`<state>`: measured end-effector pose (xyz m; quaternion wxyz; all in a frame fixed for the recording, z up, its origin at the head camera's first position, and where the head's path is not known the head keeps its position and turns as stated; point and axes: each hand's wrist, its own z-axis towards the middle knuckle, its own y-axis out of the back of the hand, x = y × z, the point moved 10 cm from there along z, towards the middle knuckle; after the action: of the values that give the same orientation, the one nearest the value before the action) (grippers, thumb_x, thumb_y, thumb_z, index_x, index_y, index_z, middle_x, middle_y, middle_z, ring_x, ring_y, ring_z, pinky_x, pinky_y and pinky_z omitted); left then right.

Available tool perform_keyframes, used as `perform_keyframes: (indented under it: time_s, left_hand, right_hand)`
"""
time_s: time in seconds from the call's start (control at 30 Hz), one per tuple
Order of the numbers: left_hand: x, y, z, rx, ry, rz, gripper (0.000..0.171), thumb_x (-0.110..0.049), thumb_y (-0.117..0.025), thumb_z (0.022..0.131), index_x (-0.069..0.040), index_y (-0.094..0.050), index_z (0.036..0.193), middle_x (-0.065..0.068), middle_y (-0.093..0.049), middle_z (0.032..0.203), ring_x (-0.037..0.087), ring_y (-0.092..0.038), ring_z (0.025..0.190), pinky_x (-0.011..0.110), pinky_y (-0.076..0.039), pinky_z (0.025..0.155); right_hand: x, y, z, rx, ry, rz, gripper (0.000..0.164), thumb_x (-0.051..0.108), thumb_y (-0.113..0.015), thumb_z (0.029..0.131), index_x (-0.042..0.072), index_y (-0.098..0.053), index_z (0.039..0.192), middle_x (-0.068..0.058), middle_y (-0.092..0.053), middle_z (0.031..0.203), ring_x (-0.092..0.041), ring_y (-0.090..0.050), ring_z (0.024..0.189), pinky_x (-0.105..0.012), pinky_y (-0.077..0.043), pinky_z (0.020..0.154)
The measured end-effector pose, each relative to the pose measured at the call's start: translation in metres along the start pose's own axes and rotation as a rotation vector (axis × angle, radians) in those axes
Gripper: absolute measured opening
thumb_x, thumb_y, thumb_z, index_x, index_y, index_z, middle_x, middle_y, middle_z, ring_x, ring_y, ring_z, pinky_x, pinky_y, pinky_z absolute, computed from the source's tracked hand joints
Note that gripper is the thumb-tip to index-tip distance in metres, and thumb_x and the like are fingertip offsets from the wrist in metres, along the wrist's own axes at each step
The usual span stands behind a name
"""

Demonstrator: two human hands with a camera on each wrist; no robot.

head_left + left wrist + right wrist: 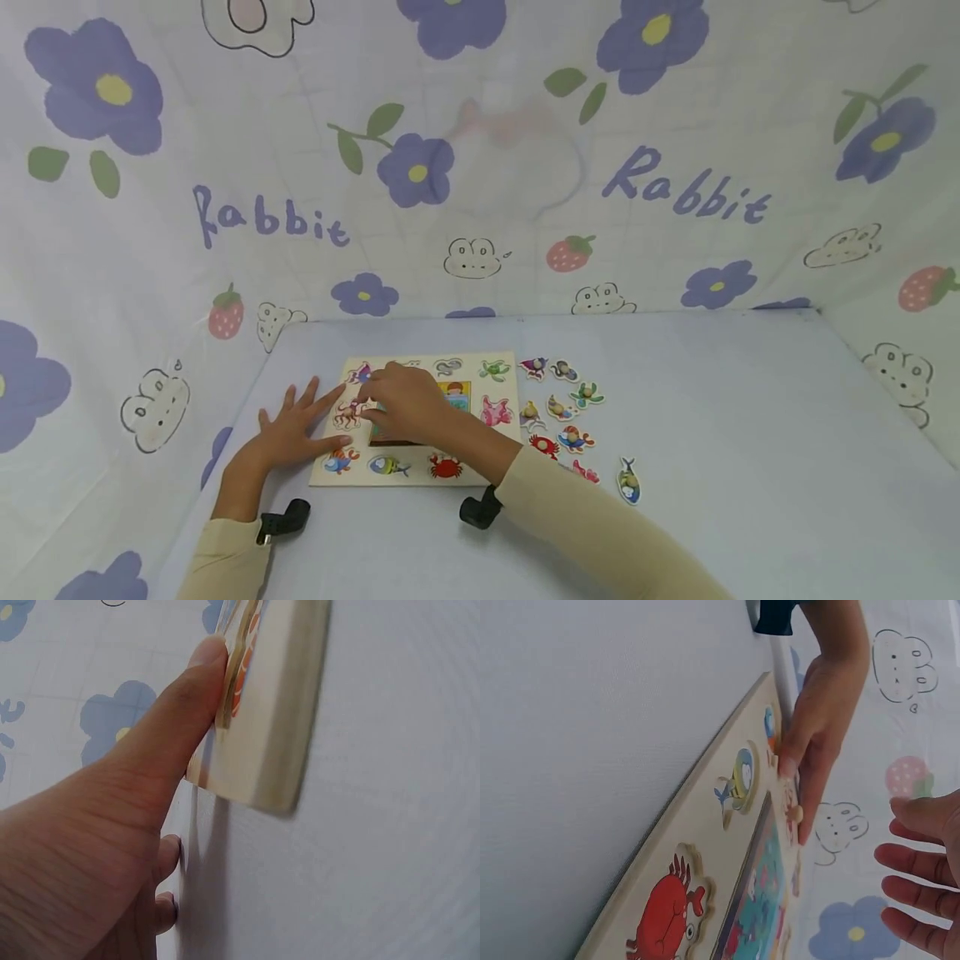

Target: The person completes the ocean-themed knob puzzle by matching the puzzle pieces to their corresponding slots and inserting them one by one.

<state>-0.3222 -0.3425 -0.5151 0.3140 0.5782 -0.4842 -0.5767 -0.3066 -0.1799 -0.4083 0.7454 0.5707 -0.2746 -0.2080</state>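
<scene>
A wooden puzzle board (330,479) with sea-animal pictures lies on the table. My left hand (288,433) is spread at its left edge; in the left wrist view the thumb (176,712) rests on the board (262,765). My right hand (412,404) hovers over the board's upper left, its fingers loosely bent and, in the right wrist view, nothing between the fingers (919,859). Near both hands is the red octopus (348,415) at the left of the board. A wooden knob (795,814) stands up there in the right wrist view. The right hand partly covers the centre picture (456,396).
Several loose knobbed pieces lie right of the board, among them a green turtle (587,393), a red crab (544,446) and a fish (629,482) set apart nearer the front. A patterned cloth (517,192) hangs behind and at both sides of the table.
</scene>
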Motion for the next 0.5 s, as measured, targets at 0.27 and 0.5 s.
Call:
perform_keyframes:
  time_s: [0.27,0.5]
  left_hand:
    - [-0.001,-0.002,0.001,0.005,0.007,0.021,0.097,-0.071,-0.067,0.084,-0.025,-0.03,0.161,0.029,-0.008,0.166,0.061,0.002,0.147,0.089,0.003,0.099]
    - [-0.002,-0.002,0.001,0.002,0.008,0.022,0.097,-0.069,-0.068,0.084,-0.024,-0.03,0.161,0.029,-0.009,0.165,0.061,0.001,0.147,0.088,0.004,0.1]
  right_hand:
    - [-0.005,0.016,-0.03,-0.024,0.015,0.047,0.025,0.036,-0.071,0.096,0.023,-0.077,0.117,0.009,-0.073,0.113,-0.008,-0.063,0.108,-0.022,-0.054,0.083]
    - [-0.011,0.028,-0.057,-0.061,0.007,0.043,0.025,0.038,-0.07,0.097,0.023,-0.078,0.115,0.007,-0.074,0.115,-0.01,-0.066,0.107,-0.025,-0.056,0.083]
